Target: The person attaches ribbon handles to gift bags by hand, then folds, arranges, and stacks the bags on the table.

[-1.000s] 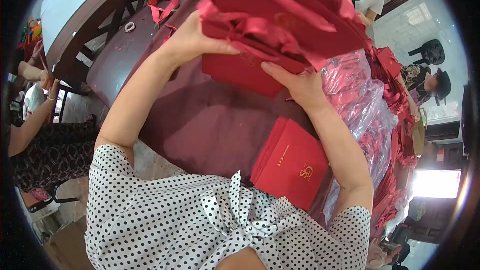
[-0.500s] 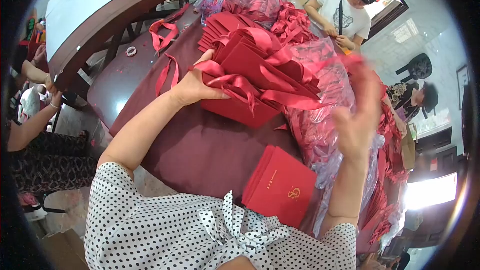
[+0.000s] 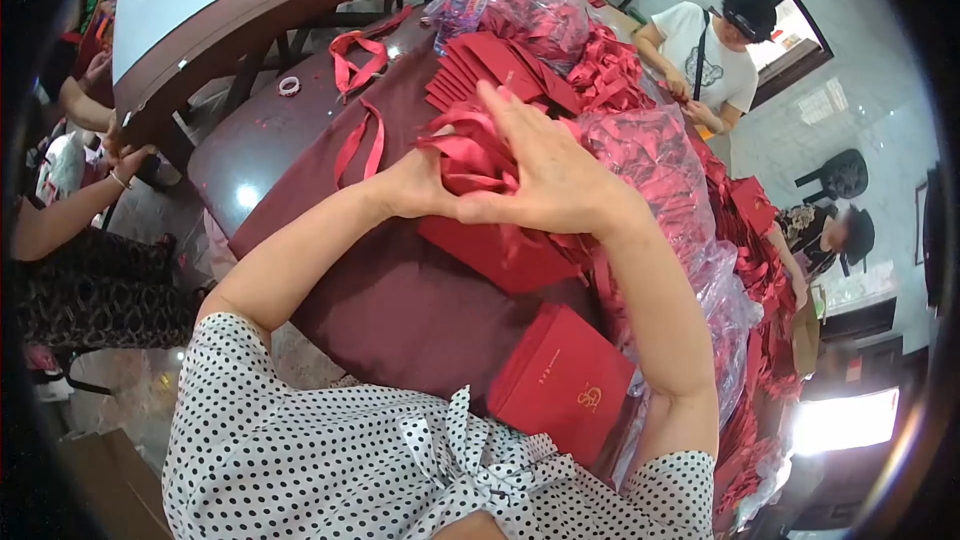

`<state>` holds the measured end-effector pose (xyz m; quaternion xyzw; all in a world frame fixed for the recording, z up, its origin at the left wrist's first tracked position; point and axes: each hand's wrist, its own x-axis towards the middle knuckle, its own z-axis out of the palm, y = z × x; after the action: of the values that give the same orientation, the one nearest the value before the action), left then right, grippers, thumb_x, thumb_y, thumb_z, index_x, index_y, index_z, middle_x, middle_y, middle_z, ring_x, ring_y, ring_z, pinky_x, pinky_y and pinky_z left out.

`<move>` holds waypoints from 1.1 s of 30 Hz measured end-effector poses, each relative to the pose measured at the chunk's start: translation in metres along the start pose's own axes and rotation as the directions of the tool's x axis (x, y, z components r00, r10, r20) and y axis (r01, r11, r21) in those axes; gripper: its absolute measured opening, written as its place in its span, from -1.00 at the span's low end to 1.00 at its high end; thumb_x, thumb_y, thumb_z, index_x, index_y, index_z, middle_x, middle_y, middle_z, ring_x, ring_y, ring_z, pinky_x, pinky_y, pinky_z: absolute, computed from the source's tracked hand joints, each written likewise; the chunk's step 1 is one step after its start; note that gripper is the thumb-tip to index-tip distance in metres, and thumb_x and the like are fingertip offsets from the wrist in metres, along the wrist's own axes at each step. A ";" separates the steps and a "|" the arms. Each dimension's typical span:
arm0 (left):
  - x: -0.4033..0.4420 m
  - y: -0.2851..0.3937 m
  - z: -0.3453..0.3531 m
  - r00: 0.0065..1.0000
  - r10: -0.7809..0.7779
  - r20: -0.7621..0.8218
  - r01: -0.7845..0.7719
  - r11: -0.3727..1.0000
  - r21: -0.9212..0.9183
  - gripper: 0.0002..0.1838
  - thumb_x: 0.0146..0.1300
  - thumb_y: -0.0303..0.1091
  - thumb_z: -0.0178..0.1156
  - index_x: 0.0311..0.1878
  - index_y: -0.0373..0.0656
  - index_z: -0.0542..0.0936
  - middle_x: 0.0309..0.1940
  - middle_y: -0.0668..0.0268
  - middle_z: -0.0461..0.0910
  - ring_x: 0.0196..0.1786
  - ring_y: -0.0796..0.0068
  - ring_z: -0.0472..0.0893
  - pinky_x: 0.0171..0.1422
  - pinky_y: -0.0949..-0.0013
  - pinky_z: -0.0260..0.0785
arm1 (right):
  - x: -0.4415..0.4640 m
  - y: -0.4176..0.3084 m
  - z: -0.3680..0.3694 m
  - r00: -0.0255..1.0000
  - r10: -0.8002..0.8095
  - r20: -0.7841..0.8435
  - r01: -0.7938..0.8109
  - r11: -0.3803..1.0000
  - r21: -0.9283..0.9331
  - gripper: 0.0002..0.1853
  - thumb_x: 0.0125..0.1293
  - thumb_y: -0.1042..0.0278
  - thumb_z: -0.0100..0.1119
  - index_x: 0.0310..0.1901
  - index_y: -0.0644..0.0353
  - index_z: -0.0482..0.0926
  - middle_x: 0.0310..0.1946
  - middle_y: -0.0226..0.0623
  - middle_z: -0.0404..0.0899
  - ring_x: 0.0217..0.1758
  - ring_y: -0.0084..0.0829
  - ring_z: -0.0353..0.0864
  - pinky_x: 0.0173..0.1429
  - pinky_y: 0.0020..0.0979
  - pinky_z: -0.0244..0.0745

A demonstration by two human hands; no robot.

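A bunch of glossy red ribbons (image 3: 478, 145) rises from the red gift bags (image 3: 500, 252) at the middle of the cloth. My left hand (image 3: 412, 183) wraps around the left side of the bunch, its fingers mostly hidden behind the ribbons. My right hand (image 3: 560, 172) cups the other side with fingers stretched out and thumb apart. Both thumbs meet at the front of the ribbons. Nearer my body lies a stack of flat red bags (image 3: 560, 380) with gold print. Behind my hands, more red bags (image 3: 485, 65) are fanned out.
Clear plastic sacks of red ribbon (image 3: 645, 155) fill the right side. A bottle (image 3: 465, 5) stands at the back left. Loose ribbon (image 3: 357, 60) and a tape roll (image 3: 289, 86) lie on a dark chair seat (image 3: 250, 155). Co-workers (image 3: 708, 55) work around the table.
My right hand has swung left from beside the plastic sack onto the ribbons. The loose ribbons are now bunched between both hands. The view has shifted slightly.
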<state>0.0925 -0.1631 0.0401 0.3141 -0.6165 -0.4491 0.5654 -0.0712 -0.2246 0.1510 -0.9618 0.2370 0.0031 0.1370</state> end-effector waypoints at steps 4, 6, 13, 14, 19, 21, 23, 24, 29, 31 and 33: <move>-0.001 -0.016 0.013 0.984 0.123 -0.131 -0.108 0.987 0.122 -0.42 -0.13 -0.39 0.47 0.02 -0.22 0.49 0.00 0.24 0.52 0.08 0.36 0.51 0.27 0.25 0.32 | -0.013 0.012 -0.013 0.999 -0.025 -0.032 0.021 0.994 -0.107 0.47 -0.33 -0.37 0.47 0.46 0.28 -0.26 0.39 0.31 -0.02 0.47 0.10 0.04 0.46 -0.02 -0.04; 0.000 -0.023 0.011 0.976 0.191 -0.100 -0.168 0.965 0.203 -0.43 -0.11 -0.39 0.44 0.04 -0.22 0.48 0.02 0.21 0.50 0.13 0.34 0.47 0.31 0.25 0.25 | -0.012 0.012 -0.019 0.975 0.198 0.096 -0.208 0.972 0.107 0.28 -0.28 -0.06 0.56 0.42 0.32 -0.04 0.21 0.23 0.35 0.26 -0.05 0.42 0.26 -0.21 0.33; 0.002 0.064 0.001 0.908 0.408 -0.092 -0.314 0.810 0.495 -0.05 -0.17 -0.33 0.50 0.33 -0.25 0.21 0.13 0.05 0.42 0.21 0.15 0.43 0.28 0.25 0.28 | -0.023 -0.004 -0.029 0.969 0.016 -0.247 0.106 0.874 0.474 -0.61 -0.09 0.40 0.51 -0.21 0.30 0.58 -0.35 -0.34 0.66 -0.30 -0.50 0.62 -0.13 -0.42 0.52; -0.003 0.084 -0.009 0.872 0.483 -0.080 -0.382 0.774 0.505 0.06 -0.24 -0.26 0.55 0.36 -0.26 0.18 0.23 0.03 0.32 0.27 0.13 0.36 0.33 0.25 0.23 | -0.026 -0.001 -0.032 0.959 0.005 -0.283 0.154 0.829 0.538 -0.63 -0.09 0.45 0.50 -0.21 0.28 0.59 -0.35 -0.40 0.66 -0.31 -0.53 0.61 -0.13 -0.44 0.52; -0.024 0.055 -0.037 0.963 0.259 -0.072 -0.205 0.882 0.425 0.35 -0.30 -0.15 0.63 0.49 -0.14 -0.10 0.46 0.07 0.02 0.48 0.15 0.08 0.51 0.20 -0.01 | -0.032 0.072 0.075 0.801 0.435 -0.411 0.009 0.678 0.735 -0.62 0.04 0.48 0.42 -0.07 0.27 0.56 -0.38 -0.35 0.64 -0.33 -0.51 0.61 -0.20 -0.48 0.54; -0.030 0.011 -0.020 0.950 0.075 -0.302 0.045 0.927 0.372 0.25 -0.25 -0.26 0.61 0.47 -0.18 -0.03 0.37 0.11 0.19 0.41 0.23 0.21 0.47 0.26 0.04 | -0.027 0.097 0.117 0.904 0.371 -0.211 -0.102 0.667 0.738 -0.54 0.07 0.43 0.41 0.03 0.23 0.51 -0.21 -0.30 0.63 -0.18 -0.44 0.61 -0.08 -0.41 0.55; -0.033 -0.013 -0.014 0.914 -0.029 -0.404 0.088 0.988 0.129 0.14 -0.22 -0.30 0.59 0.42 -0.22 0.08 0.29 0.16 0.30 0.36 0.30 0.27 0.45 0.27 0.07 | -0.025 0.102 0.121 0.932 0.353 0.076 -0.281 0.576 0.768 -0.49 0.08 0.41 0.41 0.09 0.20 0.47 -0.08 -0.27 0.61 -0.05 -0.39 0.59 0.04 -0.36 0.54; -0.035 -0.015 -0.014 0.921 0.033 -0.389 0.024 0.990 0.140 0.07 -0.20 -0.32 0.57 0.38 -0.24 0.15 0.25 0.18 0.34 0.34 0.33 0.29 0.43 0.28 0.09 | -0.021 0.101 0.120 0.977 0.212 -0.023 -0.079 0.459 0.885 -0.42 0.12 0.37 0.38 0.19 0.17 0.39 0.05 -0.25 0.53 0.07 -0.34 0.52 0.18 -0.28 0.45; -0.032 -0.001 -0.019 0.939 0.327 -0.103 -0.282 0.908 0.311 -0.07 -0.19 -0.36 0.56 0.29 -0.19 0.27 0.17 0.24 0.40 0.26 0.38 0.38 0.39 0.33 0.15 | -0.030 0.100 0.100 0.979 -0.027 -0.203 0.176 0.618 0.766 -0.37 0.20 0.24 0.31 0.29 0.10 0.33 0.25 -0.26 0.40 0.37 -0.26 0.27 0.39 -0.20 0.26; -0.042 -0.015 -0.005 0.985 0.005 -0.175 0.004 0.999 0.050 -0.08 -0.17 -0.41 0.53 0.31 -0.15 0.26 0.16 0.25 0.42 0.23 0.42 0.40 0.37 0.34 0.18 | -0.024 0.095 0.105 0.995 0.097 -0.009 -0.046 0.549 0.834 -0.31 0.15 0.16 0.35 0.31 0.09 0.32 0.29 -0.29 0.35 0.40 -0.23 0.22 0.45 -0.17 0.16; -0.032 -0.023 -0.004 0.988 0.101 -0.115 -0.088 0.990 0.112 -0.15 -0.12 -0.48 0.50 0.30 -0.16 0.29 0.16 0.29 0.44 0.21 0.49 0.41 0.36 0.36 0.20 | -0.033 0.093 0.098 0.991 0.113 0.071 -0.128 0.956 0.264 -0.27 0.09 0.07 0.38 0.29 0.07 0.33 0.28 -0.30 0.35 0.39 -0.21 0.22 0.47 -0.14 0.07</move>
<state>0.0992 -0.1444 0.0052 0.3407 -0.6184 -0.3683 0.6048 -0.1372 -0.2621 0.0347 -0.9177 0.2898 0.0058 0.2716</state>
